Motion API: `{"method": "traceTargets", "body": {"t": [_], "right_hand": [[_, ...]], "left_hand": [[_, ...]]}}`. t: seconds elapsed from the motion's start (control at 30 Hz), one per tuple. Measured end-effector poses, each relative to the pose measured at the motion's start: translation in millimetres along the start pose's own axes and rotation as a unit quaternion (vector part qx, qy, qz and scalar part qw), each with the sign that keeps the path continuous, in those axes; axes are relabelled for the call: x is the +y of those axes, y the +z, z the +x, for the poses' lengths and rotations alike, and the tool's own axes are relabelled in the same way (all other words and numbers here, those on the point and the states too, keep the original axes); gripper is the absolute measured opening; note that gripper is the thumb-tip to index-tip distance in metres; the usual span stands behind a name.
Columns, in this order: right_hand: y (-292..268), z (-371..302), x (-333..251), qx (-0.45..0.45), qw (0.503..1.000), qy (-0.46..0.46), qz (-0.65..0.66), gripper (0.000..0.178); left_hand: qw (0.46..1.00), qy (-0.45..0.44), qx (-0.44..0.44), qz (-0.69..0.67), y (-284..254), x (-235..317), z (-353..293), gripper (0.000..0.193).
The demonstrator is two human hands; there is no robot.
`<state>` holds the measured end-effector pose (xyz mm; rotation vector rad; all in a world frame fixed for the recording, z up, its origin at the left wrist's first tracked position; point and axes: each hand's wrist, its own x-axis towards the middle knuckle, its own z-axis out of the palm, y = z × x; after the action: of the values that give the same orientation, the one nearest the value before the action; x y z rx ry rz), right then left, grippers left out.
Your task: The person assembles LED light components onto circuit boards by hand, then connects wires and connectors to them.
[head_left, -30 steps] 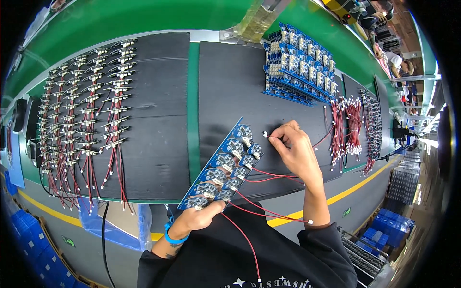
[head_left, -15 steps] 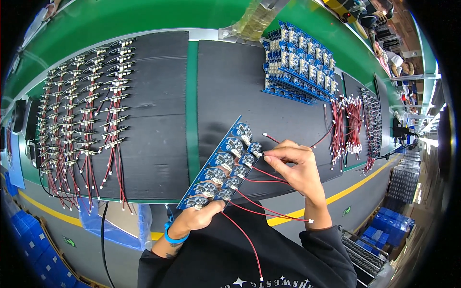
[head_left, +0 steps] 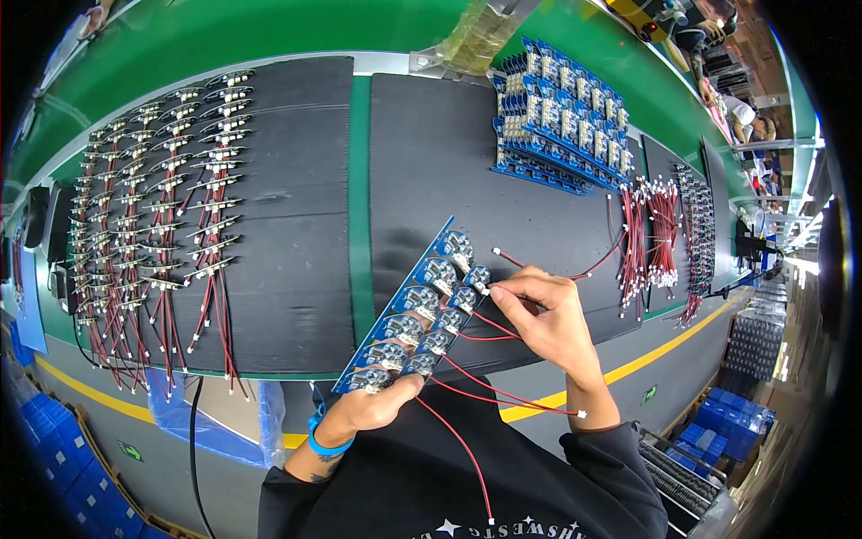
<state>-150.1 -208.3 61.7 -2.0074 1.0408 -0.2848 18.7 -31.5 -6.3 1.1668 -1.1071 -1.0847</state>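
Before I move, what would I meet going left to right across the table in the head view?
Rows of small wired boards → blue board panel → right hand → red wire bundles → far-right cluster of wired boards. The blue board stack overlaps the right hand's span, so it's unplaced.

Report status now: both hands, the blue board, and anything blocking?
Left hand gripping blue board by lower end. Right hand pinched at board's upper right edge; contents unclear. Red wires trail below right hand; no obstruction visible.

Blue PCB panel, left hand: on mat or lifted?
Lifted: left hand grips PCB panel by one end, its shadow offset on black mat.
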Motion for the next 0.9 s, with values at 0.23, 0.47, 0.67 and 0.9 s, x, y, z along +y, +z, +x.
{"method": "traceTargets", "body": {"t": [0.23,0.47,0.67,0.9], "right_hand": [[8.3,-1.3,4.3,0.049,0.998,-0.027,0.041,0.004],[-0.5,2.5,-5.0,0.042,0.981,-0.131,-0.137,0.01],[-9.7,6.4,-30.4,-0.028,0.912,-0.216,-0.347,0.016],[-9.0,20.2,-40.5,-0.117,0.875,-0.228,-0.411,0.011]], "left_hand": [[0.999,-0.019,0.033,0.009,4.4,-2.6,-1.0,0.014],[0.996,-0.074,0.023,-0.041,3.4,7.3,1.2,0.029],[0.998,-0.051,-0.02,0.01,2.1,3.7,6.2,0.032],[0.996,-0.066,0.014,-0.062,5.3,1.0,-0.9,0.026]]}}
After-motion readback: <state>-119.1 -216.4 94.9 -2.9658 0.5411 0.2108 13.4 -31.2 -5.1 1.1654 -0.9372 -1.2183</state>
